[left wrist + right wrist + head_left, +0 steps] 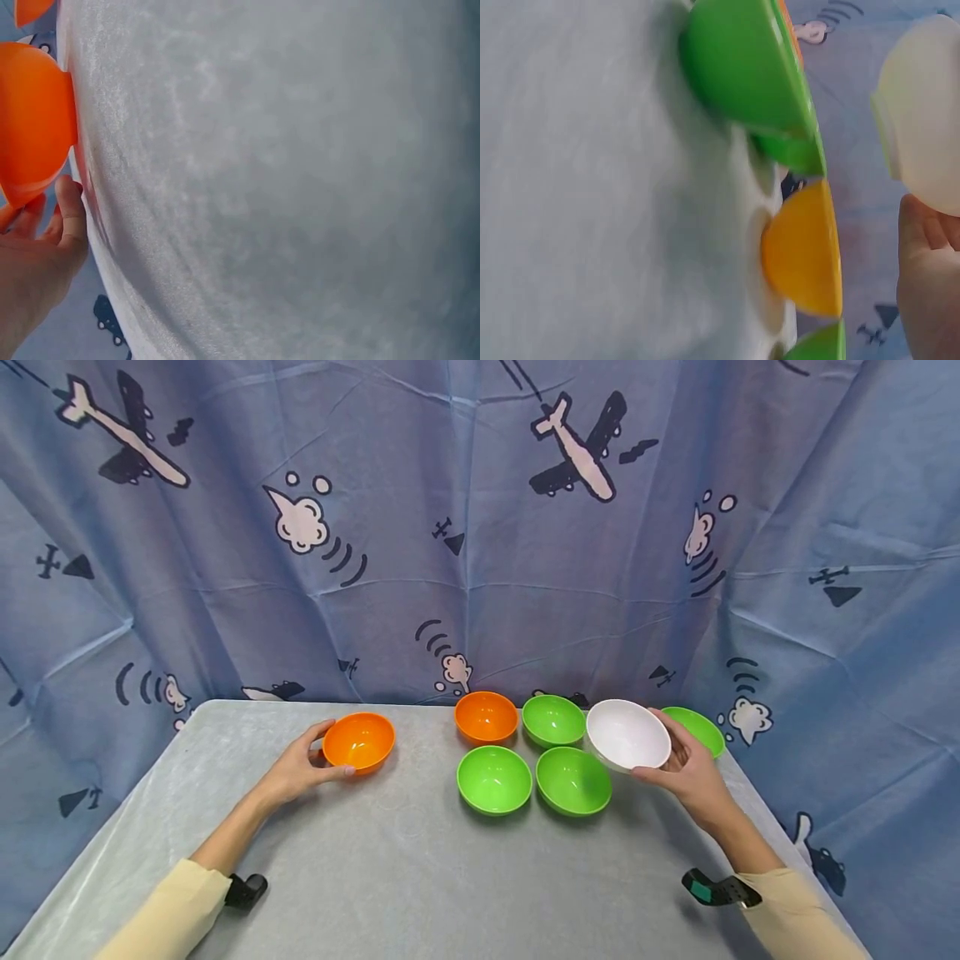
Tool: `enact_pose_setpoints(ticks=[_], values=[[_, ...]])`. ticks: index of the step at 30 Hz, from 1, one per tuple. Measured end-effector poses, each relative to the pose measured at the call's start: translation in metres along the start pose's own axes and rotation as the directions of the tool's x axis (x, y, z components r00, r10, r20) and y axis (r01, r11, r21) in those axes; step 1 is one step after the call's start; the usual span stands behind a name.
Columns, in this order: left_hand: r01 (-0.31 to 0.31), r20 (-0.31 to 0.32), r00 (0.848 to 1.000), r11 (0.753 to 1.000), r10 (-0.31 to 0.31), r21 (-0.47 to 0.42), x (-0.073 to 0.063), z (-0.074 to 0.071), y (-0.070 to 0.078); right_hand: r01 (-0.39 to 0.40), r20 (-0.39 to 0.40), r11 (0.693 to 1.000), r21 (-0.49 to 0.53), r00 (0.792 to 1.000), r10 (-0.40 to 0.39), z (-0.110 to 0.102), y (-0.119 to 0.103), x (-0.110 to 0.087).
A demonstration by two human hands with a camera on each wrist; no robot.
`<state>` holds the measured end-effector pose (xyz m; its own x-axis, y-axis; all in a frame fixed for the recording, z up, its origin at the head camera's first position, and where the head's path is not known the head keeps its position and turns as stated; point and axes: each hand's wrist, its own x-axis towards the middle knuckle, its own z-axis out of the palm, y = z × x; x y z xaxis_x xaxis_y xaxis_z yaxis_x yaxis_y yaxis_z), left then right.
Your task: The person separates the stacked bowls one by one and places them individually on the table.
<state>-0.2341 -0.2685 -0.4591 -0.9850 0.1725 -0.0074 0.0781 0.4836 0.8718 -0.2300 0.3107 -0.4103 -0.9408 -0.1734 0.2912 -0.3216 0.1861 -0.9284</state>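
Observation:
At the table's left, my left hand (303,766) holds an orange bowl (358,742) by its left side, thumb in front and fingers behind. In the left wrist view, that orange bowl (34,116) shows side-on, with the fingers at its rim. Toward the right, my right hand (692,774) grips a white bowl (628,735) by its right side, thumb low at the front. From the right wrist, the white bowl (930,112) appears raised above the other bowls' rims. A yellow bowl (804,251) stands below it, hidden in the head view.
Another orange bowl (486,718) and a green bowl (553,720) stand at the back. Two green bowls sit in front of them, one left (494,780) and one right (573,782). A further green bowl (697,731) is partly behind my right hand. A patterned blue curtain (390,527) hangs behind the table.

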Motion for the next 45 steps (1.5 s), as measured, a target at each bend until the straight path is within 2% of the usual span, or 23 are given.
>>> enact_pose_setpoints(ticks=[5,10,16,20,30,40,45], values=[[0.001,0.001,1.000,1.000,-0.001,0.006,0.000,0.000,0.000,-0.042,-0.029,0.996,-0.080,0.999,0.040,-0.019,0.009,-0.013],[-0.005,0.001,1.000,1.000,0.005,0.009,0.000,0.001,0.003,-0.108,-0.049,0.973,-0.202,0.994,0.100,-0.034,0.019,-0.027],[-0.007,0.005,1.000,1.000,0.007,-0.008,-0.001,0.001,0.006,-0.156,-0.029,0.949,-0.273,0.988,0.154,-0.044,0.030,-0.040],[-0.006,0.008,1.000,1.000,0.006,-0.007,-0.001,0.000,0.006,-0.157,-0.009,0.938,-0.309,0.987,0.162,-0.045,0.037,-0.044],[0.003,0.009,1.000,1.000,-0.003,-0.005,0.000,0.000,0.003,-0.191,0.012,0.930,-0.314,0.979,0.205,-0.046,0.051,-0.045],[0.005,0.003,1.000,1.000,-0.005,0.001,0.001,0.000,0.003,-0.247,0.040,0.938,-0.243,0.964,0.264,-0.041,0.050,-0.048],[-0.007,0.006,1.000,1.000,0.007,-0.020,0.000,0.000,0.004,-0.268,0.050,0.932,-0.246,0.956,0.288,-0.039,0.049,-0.047]])
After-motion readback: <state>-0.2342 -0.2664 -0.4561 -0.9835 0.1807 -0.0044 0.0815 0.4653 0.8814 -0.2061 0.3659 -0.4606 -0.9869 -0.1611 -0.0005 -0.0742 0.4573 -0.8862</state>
